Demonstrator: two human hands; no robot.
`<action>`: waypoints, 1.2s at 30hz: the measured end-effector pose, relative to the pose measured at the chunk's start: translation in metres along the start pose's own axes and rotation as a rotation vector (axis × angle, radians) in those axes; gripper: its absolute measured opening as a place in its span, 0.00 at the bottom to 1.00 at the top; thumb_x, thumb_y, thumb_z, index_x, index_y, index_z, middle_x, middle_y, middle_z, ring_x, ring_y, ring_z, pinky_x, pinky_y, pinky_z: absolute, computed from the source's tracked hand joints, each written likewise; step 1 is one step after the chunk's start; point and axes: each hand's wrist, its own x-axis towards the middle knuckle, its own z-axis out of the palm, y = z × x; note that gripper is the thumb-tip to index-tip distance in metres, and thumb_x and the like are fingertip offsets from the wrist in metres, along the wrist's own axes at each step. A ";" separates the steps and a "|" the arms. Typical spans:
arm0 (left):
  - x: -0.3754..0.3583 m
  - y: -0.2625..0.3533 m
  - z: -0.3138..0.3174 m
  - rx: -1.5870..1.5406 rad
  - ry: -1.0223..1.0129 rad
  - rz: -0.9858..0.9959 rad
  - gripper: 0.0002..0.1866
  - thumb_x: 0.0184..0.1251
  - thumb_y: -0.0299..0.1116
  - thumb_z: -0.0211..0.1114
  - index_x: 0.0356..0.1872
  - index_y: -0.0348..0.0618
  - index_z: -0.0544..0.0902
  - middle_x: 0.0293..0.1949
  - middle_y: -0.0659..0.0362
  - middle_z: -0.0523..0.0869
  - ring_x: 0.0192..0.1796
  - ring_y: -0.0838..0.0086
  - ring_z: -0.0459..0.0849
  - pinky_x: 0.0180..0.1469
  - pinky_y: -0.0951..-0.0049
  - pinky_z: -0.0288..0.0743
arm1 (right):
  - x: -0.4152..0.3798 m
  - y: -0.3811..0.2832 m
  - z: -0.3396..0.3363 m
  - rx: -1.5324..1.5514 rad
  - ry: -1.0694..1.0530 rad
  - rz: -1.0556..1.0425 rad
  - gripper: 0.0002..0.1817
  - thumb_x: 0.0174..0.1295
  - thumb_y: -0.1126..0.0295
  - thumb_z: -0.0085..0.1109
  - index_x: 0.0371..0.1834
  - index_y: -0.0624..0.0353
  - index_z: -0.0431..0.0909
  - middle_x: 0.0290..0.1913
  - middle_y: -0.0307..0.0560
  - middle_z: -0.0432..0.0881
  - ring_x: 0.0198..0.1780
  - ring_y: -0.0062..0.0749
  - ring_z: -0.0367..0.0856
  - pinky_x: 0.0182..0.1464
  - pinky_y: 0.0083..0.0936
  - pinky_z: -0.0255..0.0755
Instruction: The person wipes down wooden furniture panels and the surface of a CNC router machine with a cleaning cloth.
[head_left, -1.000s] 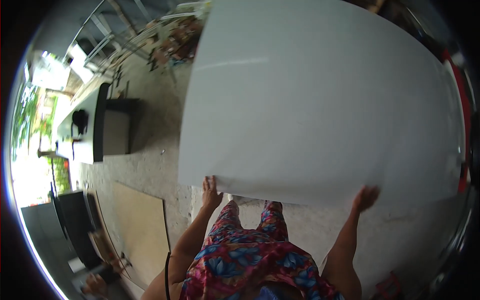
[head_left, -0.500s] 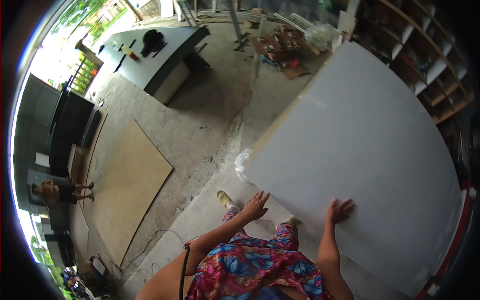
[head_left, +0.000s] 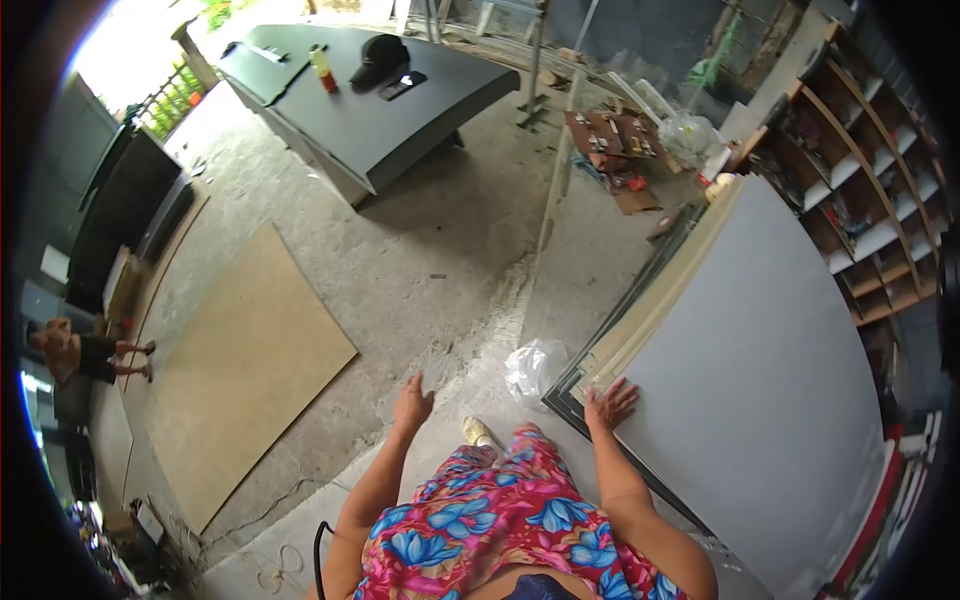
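My right hand rests with spread fingers on the near corner of a large light-grey panel. Beneath that panel's left edge show the edges of several stacked sheets, some tan and some dark. My left hand is in the air over the concrete floor, apart from the panel, holding nothing, with its fingers stretched forward. Between my hands and the stack's corner, a clear plastic bag lies on the floor.
A tan board lies on the floor at left, with a person standing beyond it. A grey table bears a black cap and a bottle. Wooden shelving stands at right; a cable lies lower left.
The view has shifted. My left hand has moved away from the panel's edge, while my right hand is now at its near corner. More of the stacked sheets' edges now show.
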 end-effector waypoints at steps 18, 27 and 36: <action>0.118 -0.121 -0.015 -0.040 -0.120 -0.185 0.34 0.52 0.39 0.66 0.59 0.32 0.69 0.53 0.36 0.75 0.57 0.48 0.74 0.59 0.61 0.68 | -0.001 -0.037 0.008 -0.073 0.126 0.158 0.55 0.50 0.43 0.58 0.72 0.62 0.39 0.71 0.70 0.35 0.72 0.64 0.36 0.68 0.58 0.42; 0.192 -0.178 -0.020 -0.164 -0.162 -0.266 0.34 0.51 0.40 0.66 0.58 0.30 0.69 0.47 0.34 0.79 0.51 0.50 0.80 0.52 0.63 0.74 | 0.024 -0.102 -0.005 -0.160 0.036 0.334 0.48 0.57 0.44 0.51 0.72 0.59 0.40 0.72 0.69 0.38 0.72 0.62 0.39 0.68 0.55 0.44; 0.294 -0.377 -0.074 -0.125 -0.106 -0.261 0.34 0.51 0.40 0.67 0.58 0.31 0.70 0.48 0.37 0.79 0.51 0.51 0.80 0.53 0.63 0.73 | 0.042 -0.364 0.159 0.358 -0.376 -0.159 0.32 0.62 0.44 0.43 0.58 0.60 0.71 0.53 0.62 0.76 0.57 0.52 0.72 0.61 0.33 0.63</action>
